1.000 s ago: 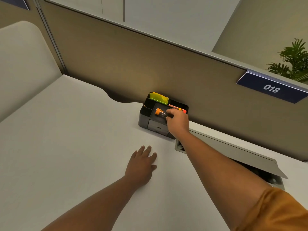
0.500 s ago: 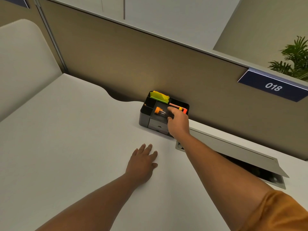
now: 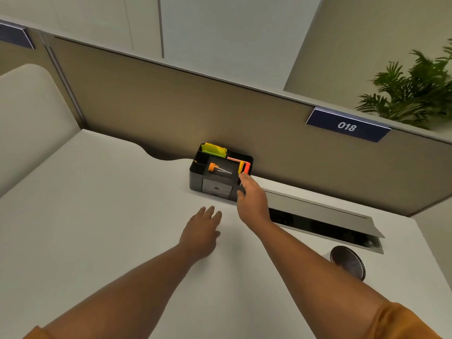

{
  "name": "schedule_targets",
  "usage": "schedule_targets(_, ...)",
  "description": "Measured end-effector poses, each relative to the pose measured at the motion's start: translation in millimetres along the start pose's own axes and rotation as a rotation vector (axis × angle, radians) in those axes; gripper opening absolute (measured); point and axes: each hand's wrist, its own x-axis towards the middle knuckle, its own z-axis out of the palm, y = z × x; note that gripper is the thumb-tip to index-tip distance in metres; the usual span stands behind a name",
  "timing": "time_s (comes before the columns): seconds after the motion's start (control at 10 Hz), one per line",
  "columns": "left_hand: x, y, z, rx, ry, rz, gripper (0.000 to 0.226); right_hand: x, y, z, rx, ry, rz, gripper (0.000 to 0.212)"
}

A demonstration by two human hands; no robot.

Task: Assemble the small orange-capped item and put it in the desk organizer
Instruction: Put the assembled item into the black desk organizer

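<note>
A small clear tube with an orange cap (image 3: 218, 169) lies on its side in the middle compartment of the black desk organizer (image 3: 195, 178), which stands against the partition. My right hand (image 3: 250, 199) hovers just right of and in front of the organizer, fingers loosely apart, holding nothing and apart from the tube. My left hand (image 3: 201, 232) rests flat on the white desk, palm down, in front of the organizer.
The organizer also holds yellow-green sticky notes (image 3: 215, 150) at the back and orange and yellow flags (image 3: 244, 167) at the right. An open cable tray with a raised lid (image 3: 322, 214) lies to the right. A dark round grommet (image 3: 347, 264) sits near it.
My right hand has let go of the orange-capped tube and drawn back toward me and to the right. The tube now lies alone in the organizer. The left hand has stayed flat.
</note>
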Motion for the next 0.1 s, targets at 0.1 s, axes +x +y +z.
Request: schedule_targets(0.1,-3.0,21.1,-27.9,-0.002,0.106,0.039,0.061,-15.4,-6.7,-23.4,0.013,0.050,-0.004,0.053)
